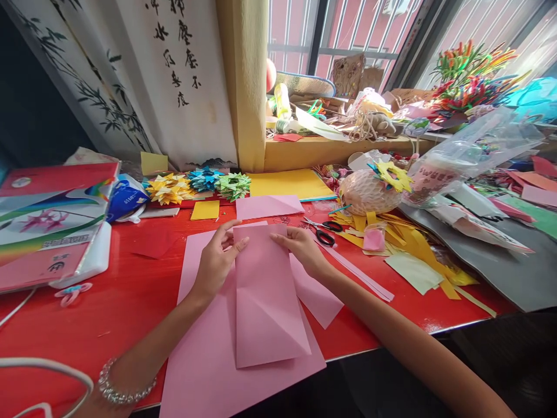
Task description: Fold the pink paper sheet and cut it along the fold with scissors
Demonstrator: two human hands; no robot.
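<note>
Pinching top corners of folded pink paper point(265, 290): left hand point(215, 261), right hand point(302, 248), fingertips closed on edge. Paper on larger pink sheet point(204, 360), red worktop point(130, 290). Likely light, floppy, crease-prone; hold by edges.

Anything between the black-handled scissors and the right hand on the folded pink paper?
Head view: bare red table between black-handled scissors and right hand, which holds the folded pink paper.

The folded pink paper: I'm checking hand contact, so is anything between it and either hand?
Nothing visible. The left hand and right hand both touch the folded pink paper directly at its top corners. The scissors lie apart, to the right.
</note>
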